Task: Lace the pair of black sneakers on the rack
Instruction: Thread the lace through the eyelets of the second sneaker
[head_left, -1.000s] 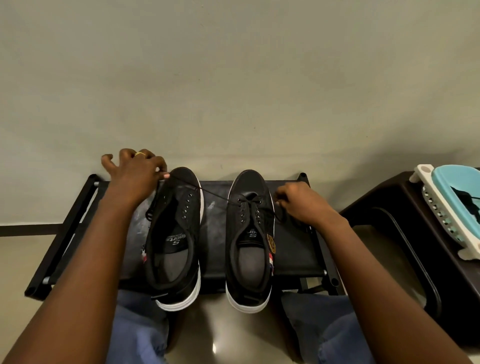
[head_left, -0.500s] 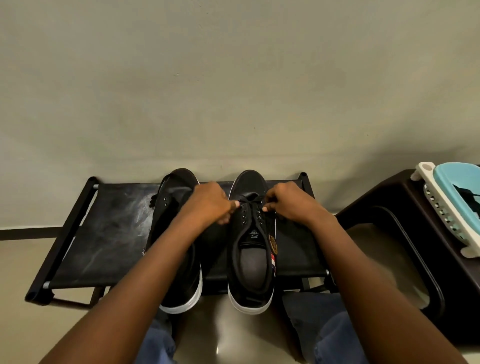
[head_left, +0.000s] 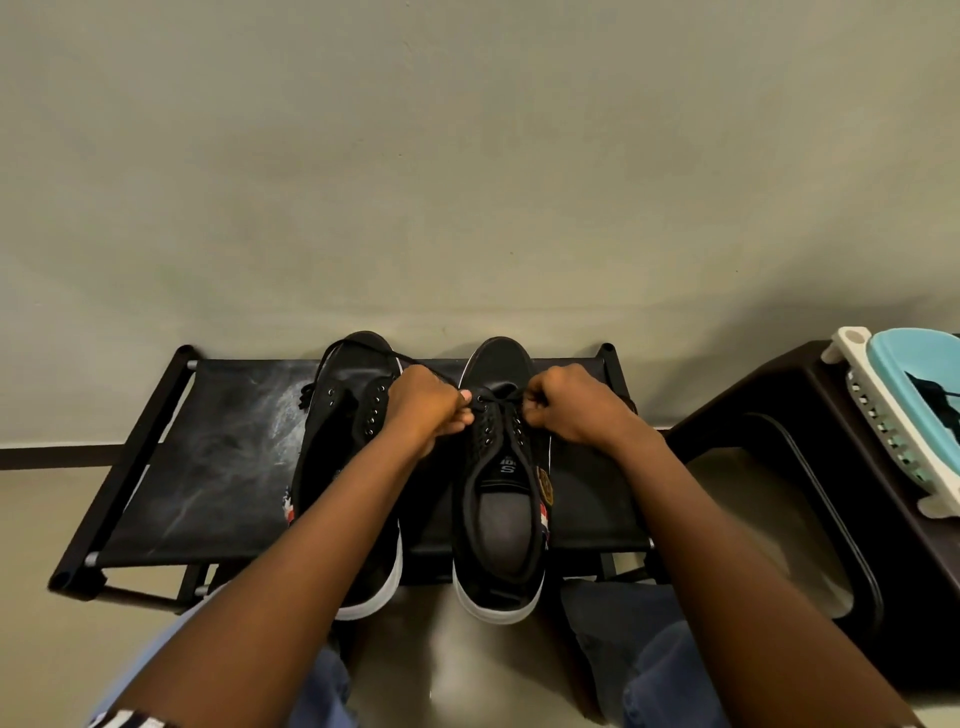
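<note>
Now both hands pinch the lace (head_left: 501, 399) over the right sneaker (head_left: 501, 483): left hand (head_left: 428, 408) and right hand (head_left: 569, 402) flank its toe-to-heel eyelet rows.

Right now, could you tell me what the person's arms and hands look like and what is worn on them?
Both forearms are bare up to the frame edge. The left hand and right hand wear no gloves, and no watch or ring shows in this view. A striped dark-and-white cuff or hem peeks in beside the left arm at the bottom edge.
</note>
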